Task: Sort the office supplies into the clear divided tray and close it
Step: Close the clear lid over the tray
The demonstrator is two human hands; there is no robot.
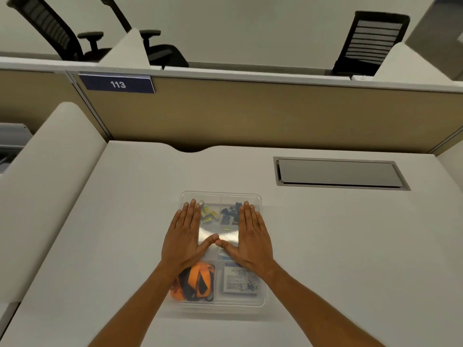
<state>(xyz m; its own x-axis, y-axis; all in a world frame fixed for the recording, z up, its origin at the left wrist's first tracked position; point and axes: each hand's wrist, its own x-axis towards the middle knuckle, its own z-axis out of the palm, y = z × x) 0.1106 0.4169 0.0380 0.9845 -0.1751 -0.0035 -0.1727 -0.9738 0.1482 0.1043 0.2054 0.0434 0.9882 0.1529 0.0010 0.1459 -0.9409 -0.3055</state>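
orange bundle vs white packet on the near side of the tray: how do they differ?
Colour: the bundle is orange with black; the packet is white with blue print.
Shape: the bundle is bunched and bulky; the packet lies flat and rectangular.
Place: the bundle is in the near-left compartment, the packet in the near-right.
Shared: both sit inside the clear tray.

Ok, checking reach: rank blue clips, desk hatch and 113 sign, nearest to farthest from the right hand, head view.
1. blue clips, beside the right hand
2. desk hatch, beyond, rightward
3. 113 sign, far left partition
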